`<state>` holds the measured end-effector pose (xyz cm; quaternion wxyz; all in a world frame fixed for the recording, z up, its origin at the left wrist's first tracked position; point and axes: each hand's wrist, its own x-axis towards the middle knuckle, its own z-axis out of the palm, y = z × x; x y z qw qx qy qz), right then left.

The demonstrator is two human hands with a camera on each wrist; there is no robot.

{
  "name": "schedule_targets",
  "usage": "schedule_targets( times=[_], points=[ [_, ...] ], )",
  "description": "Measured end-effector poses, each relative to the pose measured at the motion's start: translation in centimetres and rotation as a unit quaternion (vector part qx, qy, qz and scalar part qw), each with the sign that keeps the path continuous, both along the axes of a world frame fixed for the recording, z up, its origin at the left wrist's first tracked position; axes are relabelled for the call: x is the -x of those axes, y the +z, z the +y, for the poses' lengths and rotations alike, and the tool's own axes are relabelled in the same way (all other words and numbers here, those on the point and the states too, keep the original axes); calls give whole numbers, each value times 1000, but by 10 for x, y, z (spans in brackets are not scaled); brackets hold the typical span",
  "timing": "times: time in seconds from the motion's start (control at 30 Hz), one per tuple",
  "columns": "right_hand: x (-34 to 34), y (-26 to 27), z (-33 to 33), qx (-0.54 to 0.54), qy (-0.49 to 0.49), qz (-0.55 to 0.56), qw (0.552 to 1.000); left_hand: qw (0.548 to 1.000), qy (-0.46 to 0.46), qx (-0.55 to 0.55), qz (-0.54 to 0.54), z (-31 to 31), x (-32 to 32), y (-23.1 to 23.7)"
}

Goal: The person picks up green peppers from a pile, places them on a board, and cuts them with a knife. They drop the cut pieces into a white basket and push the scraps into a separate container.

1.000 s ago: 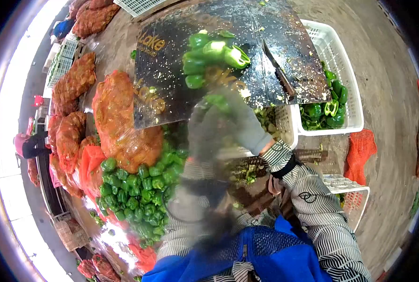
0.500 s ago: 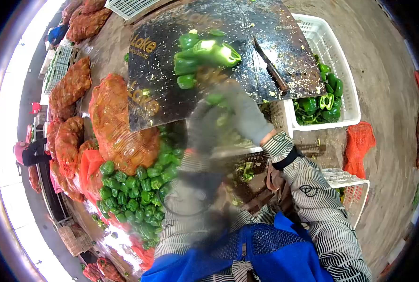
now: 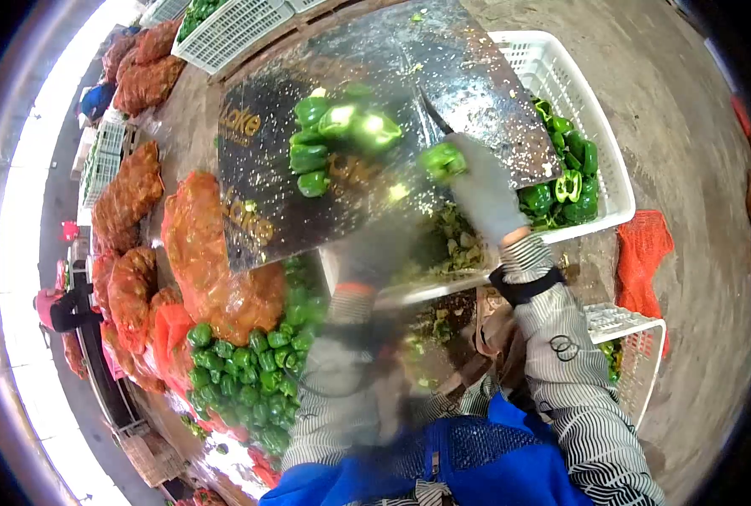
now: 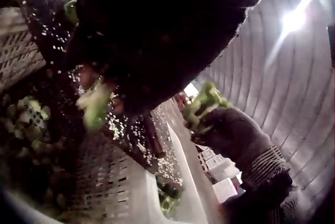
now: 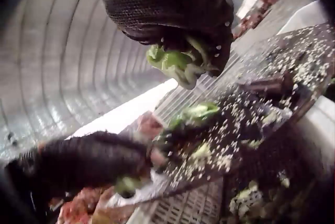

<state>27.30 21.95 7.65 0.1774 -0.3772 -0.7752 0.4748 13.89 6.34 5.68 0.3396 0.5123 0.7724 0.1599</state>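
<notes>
My gloved right hand [image 3: 487, 185] holds an opened green bell pepper [image 3: 443, 161] over the right part of the dark board [image 3: 392, 51]; its torn, pale inside shows in the right wrist view. My gloved left hand [image 3: 379, 253], blurred, is at the board's near edge above a white crate. A pale green pepper piece [image 4: 96, 110] shows at its fingertips in the left wrist view. Several green peppers [image 3: 309, 158], some cut open, lie on the board left of the hands. The knife [image 3: 433, 111] lies beyond my right hand, its handle hidden there.
A white crate [image 3: 616, 160] holding cut peppers stands at the board's right. Below the near edge, another crate [image 3: 443, 291] contains scraps. Whole peppers [image 3: 244, 371] lie heaped at left beside a filled orange mesh sack [image 3: 215, 261]. White seeds and a pale scrap [image 3: 398, 192] litter the board.
My hands, together at a pepper before, have come apart. The right hand has moved right and forward with the opened pepper, while the left stays near the board's edge. The view has shifted.
</notes>
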Motion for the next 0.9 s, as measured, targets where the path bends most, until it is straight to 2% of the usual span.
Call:
schedule_targets(
  times=[0.03, 0.07, 0.1, 0.13, 0.17, 0.2, 0.23, 0.27, 0.3, 0.33, 0.37, 0.4, 0.43, 0.5, 0.53, 0.57, 0.6, 0.63, 0.7, 0.73, 0.77, 0.8, 0.87, 0.9],
  points=[
    [-11, -4, 19, -5, -84, 29, 996, 979, -89, 79, 163, 2, 0, 1],
    [-23, -10, 37, -8, -168, 58, 984, 929, -177, 142, 294, 5, -1, 1],
    [-35, -16, 52, -6, -215, 160, 963, 958, -110, 30, 264, 6, 3, 1],
    [-40, -18, 60, -2, -258, 260, 930, 978, -12, 2, 210, 16, 10, -2],
    [-42, -19, 63, -1, -261, 263, 929, 984, 84, -41, 151, 25, 17, -5],
    [-45, -14, 64, -18, -279, 247, 928, 970, 232, -71, -3, 46, 16, 6],
    [-46, -11, 65, -36, -295, 230, 927, 904, 380, -135, -143, 66, 16, 17],
    [-46, -12, 66, -37, -297, 233, 925, 948, 262, -161, 80, 78, 50, -21],
    [-47, -15, 65, -30, -252, 167, 953, 945, 290, -115, 100, 96, 73, -41],
    [-47, -17, 64, -23, -204, 99, 974, 938, 318, -69, 119, 112, 81, -41],
    [-47, -17, 62, -15, -157, 31, 987, 915, 390, -36, 92, 125, 80, -46],
    [-44, -17, 58, -1, -128, 54, 990, 921, 373, -93, 53, 127, 77, -51],
    [-40, -14, 53, 13, -104, 57, 993, 916, 390, -56, 81, 135, 95, -80],
    [-31, -11, 44, 14, -62, 45, 997, 922, 382, -51, 28, 136, 97, -90],
    [-26, -14, 39, 2, -42, 29, 999, 929, 356, -80, -54, 129, 81, -74],
    [-19, -31, 33, -2, -24, 39, 999, 932, 338, -25, 132, 128, 98, -113],
    [-15, -23, 26, 11, -10, 36, 999, 938, 338, -54, -54, 121, 44, -39],
    [-8, -23, 20, 15, -1, 29, 999, 894, 327, -145, -268, 106, 42, -51],
    [-4, -31, 12, 19, 10, 19, 1000, 853, 187, -312, -374, 81, 33, -65],
    [-1, -37, 10, 93, 45, 64, 993, 880, 69, -387, -267, 68, 26, -65],
    [2, -41, 5, 132, 65, 88, 985, 901, 87, -344, -251, 55, 18, -44],
    [5, -44, 0, 171, 84, 110, 976, 901, 91, -343, -249, 44, 11, -29],
    [14, -39, -8, 171, 78, 198, 962, 895, 127, -399, -155, 30, -2, 1],
    [16, -29, -16, 188, 65, 197, 960, 876, 190, -393, -205, 19, -11, 12]
  ],
)
